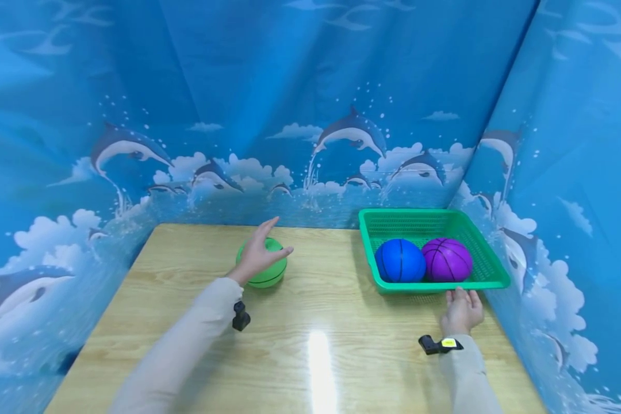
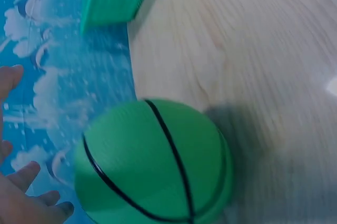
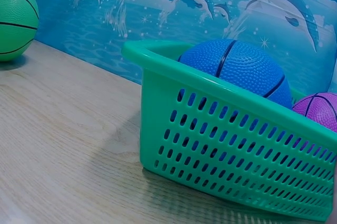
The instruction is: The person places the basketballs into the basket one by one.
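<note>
In the head view my left hand [image 1: 257, 256] is above the green ball [image 1: 269, 276], thumb and fingers spread apart. The left wrist view shows the same ball [image 2: 152, 166] with black lines, and the fingertips [image 2: 26, 174] beside it at the left edge. My right hand [image 1: 463, 313] holds the front rim of a green plastic basket [image 1: 440, 286] near its right corner, fingertips at the rim. Inside the basket, a blue ball [image 1: 401, 261] sits against a purple ball [image 1: 447, 260]. Slotted walls of the basket [image 3: 231, 139] fill much of the right wrist view.
A pale wooden table [image 1: 336, 322] carries the basket at its right side and the green ball left of centre. Behind and to the right hangs a blue curtain [image 1: 269, 132] printed with dolphins, close to the table's edges.
</note>
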`<action>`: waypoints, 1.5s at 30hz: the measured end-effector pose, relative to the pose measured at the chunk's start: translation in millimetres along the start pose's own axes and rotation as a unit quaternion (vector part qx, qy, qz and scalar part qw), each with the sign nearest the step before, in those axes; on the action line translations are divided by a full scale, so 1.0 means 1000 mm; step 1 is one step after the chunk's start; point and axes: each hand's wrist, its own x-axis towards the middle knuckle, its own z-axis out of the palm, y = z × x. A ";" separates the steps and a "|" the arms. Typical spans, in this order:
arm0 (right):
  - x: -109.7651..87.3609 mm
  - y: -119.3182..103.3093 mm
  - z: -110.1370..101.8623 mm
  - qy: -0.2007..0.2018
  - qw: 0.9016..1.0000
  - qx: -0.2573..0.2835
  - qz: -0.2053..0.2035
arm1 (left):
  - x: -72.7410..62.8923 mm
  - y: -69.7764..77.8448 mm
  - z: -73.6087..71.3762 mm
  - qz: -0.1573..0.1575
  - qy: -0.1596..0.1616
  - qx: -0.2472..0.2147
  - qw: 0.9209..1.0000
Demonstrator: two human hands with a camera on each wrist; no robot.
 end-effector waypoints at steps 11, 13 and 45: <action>0.001 0.000 0.000 0.004 1.000 -0.006 0.007 | -0.024 -0.052 -0.013 -0.040 0.030 0.004 0.999; 0.000 -0.001 0.000 0.006 1.000 -0.004 0.009 | -0.027 -0.058 -0.012 -0.049 0.024 0.012 0.998; -0.002 -0.001 0.000 0.000 1.000 0.013 0.007 | -0.036 -0.075 0.022 -0.113 0.102 -0.065 0.986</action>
